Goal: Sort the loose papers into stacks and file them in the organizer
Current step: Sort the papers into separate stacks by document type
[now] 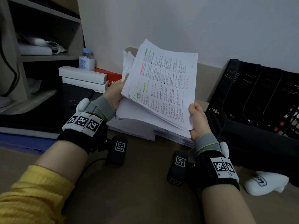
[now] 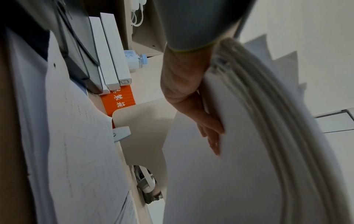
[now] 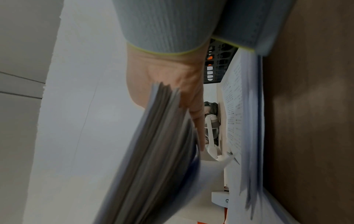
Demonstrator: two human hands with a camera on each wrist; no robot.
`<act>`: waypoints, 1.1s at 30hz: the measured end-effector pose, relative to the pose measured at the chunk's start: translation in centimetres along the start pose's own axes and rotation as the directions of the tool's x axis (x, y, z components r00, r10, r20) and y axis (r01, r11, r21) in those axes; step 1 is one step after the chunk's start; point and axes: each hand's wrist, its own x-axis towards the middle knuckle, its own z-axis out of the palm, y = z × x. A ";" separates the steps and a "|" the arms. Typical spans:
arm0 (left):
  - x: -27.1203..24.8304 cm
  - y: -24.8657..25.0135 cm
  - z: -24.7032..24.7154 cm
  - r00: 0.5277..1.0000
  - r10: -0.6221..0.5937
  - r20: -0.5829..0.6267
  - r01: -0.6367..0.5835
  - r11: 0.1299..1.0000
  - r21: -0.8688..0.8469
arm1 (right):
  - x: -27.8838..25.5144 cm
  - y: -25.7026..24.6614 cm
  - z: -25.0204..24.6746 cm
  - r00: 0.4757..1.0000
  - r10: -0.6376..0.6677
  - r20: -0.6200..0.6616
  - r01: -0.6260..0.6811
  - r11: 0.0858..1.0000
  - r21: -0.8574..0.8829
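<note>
Papers first: the bundle of papers (image 1: 159, 88) is up off the table (image 1: 137, 183), tilted with its printed face toward me, and I'm holding it between both hands. Biggest thing in play besides it is the black organizer (image 1: 262, 97), lying to my right against the wall, its slots running away from me, well apart from the bundle and closest to my right side. Under the lifted bundle sits the rest of the pile, a lower stack of papers (image 1: 134, 125) flat on the table, just in front of me.

Now the key relation: the bundle's long axis runs from near-right up to far-left, and the organizer lies off its right end. So I judge the right hand leads any move toward the slots, with the left following.

My left hand (image 1: 115, 92) grips the far-left edge, thumb over the top sheet; the left wrist view shows its fingers (image 2: 210, 128) lying flat under the sheets. My right hand (image 1: 198, 120) pinches the near-right corner, thumb on top, fingers beneath.

The edges look ragged and fanned in the wrist views, so I reckon squaring them comes before filing.
</note>
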 end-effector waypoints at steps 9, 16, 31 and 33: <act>-0.9 0.0 0.3 0.999 0.032 0.027 -0.028 0.992 -0.127 | 0.1 0.1 -0.5 0.997 0.060 0.050 -0.056 0.995 -0.082; -1.1 0.3 0.5 0.997 -0.070 0.019 0.072 0.974 -0.217 | 0.3 0.2 -0.2 0.999 -0.036 0.008 0.036 0.999 0.002; -1.4 1.2 0.6 0.997 -0.036 0.070 0.056 0.951 -0.304 | 0.7 0.8 -0.2 0.982 -0.183 -0.043 0.180 0.982 -0.061; -1.8 1.3 1.2 0.998 -0.009 0.060 0.024 0.963 -0.267 | 0.7 0.8 -0.2 0.981 -0.190 -0.038 0.188 0.981 -0.050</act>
